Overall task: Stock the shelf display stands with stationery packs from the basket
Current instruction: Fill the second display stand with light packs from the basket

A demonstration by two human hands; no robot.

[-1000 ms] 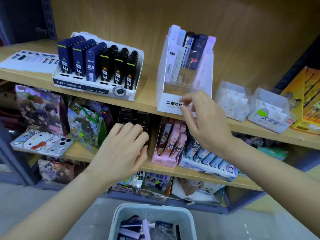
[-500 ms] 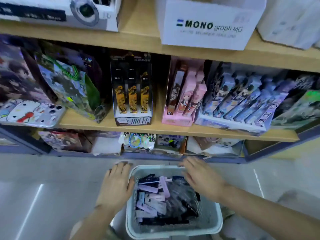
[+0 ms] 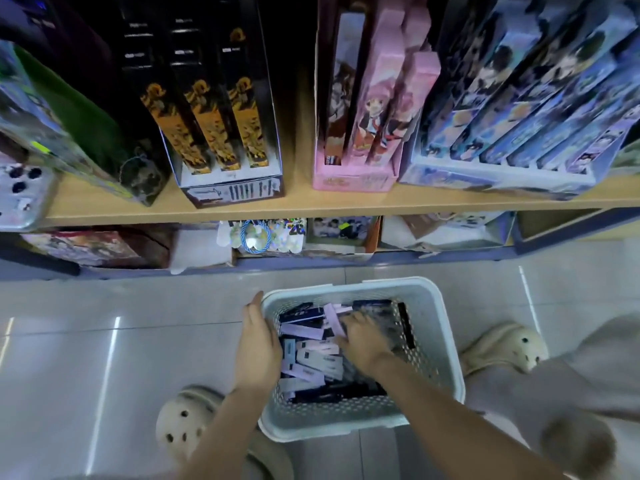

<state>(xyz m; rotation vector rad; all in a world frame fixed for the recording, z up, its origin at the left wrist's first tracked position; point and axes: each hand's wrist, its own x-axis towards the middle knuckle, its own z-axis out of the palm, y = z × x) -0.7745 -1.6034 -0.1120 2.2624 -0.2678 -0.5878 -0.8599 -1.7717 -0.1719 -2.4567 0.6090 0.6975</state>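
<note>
Nearest: two pale clogs [image 3: 183,415] on the tiled floor [image 3: 104,341], with the basket [image 3: 446,344] on the floor between them, near-centre. Left hand [image 3: 258,348] lies flat along the basket's left rim, fingers straight and together, holding nothing; my read is it's steadying the tub. Right hand [image 3: 360,337] is down inside, palm down on the pile of packs [image 3: 308,362], fingers spread toward the far-left corner. There's motion blur there, so can't tell whether it has pinched one or is only resting on the pile. All the packs I can see are in the basket: slim flat strips, lilac and black, lying loose and crisscrossed. Judgement: light, semi-stiff card or plastic sleeves, probably glossy, so they slide over each other. Not fragile, but the thin ends would crease if bent. Best hold is thumb and fingers across the narrow width near mid-length, or several aligned strips gathered edge-on as a bundle. Pulling one by the tip out of a tangled pile will likely drag neighbours or fan them out. The basket wall is perforated and looks light, so a hard pull could shift it, hence a hand on the rim makes sense. Further out: shelf board [image 3: 346,202] carrying three upright stands, black stand [image 3: 232,192] left with orange-printed packs, pink stand [image 3: 353,180] middle, blue stand [image 3: 485,178] right, each looking mostly filled. Which stand takes these packs isn't shown; no obvious match in view.
</note>
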